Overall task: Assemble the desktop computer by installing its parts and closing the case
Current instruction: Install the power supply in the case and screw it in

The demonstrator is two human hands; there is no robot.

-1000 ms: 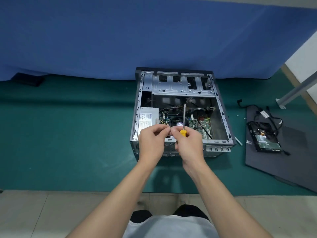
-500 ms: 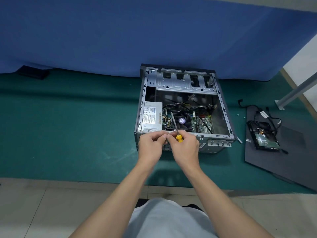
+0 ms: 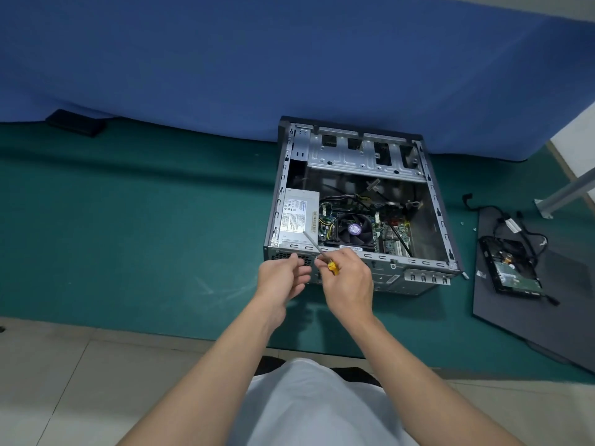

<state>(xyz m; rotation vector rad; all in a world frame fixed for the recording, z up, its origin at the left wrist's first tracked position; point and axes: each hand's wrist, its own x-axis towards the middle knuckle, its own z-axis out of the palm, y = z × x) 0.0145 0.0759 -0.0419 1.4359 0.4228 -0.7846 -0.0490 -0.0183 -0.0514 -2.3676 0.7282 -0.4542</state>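
The open computer case [image 3: 447,226] lies on its side on the green mat, with the power supply [image 3: 297,217] at its left and the CPU fan [image 3: 354,228] in the middle. My right hand [image 3: 349,284] grips a yellow-handled screwdriver [image 3: 332,267] at the case's near edge. Its shaft slants up and left over the power supply. My left hand [image 3: 283,280] hovers just left of the right hand, a small gap apart. Its fingers are loosely curled and nothing shows in them.
A hard drive [image 3: 515,275] with loose cables [image 3: 518,226] lies on the dark side panel [image 3: 541,317] right of the case. A metal leg [image 3: 566,191] stands at the far right. A black object [image 3: 75,122] sits by the blue cloth at the back left.
My left hand has come away from the right hand's fingertips. The screwdriver shaft has tipped from nearly upright to leaning left. Both hands have moved to the case's near edge.
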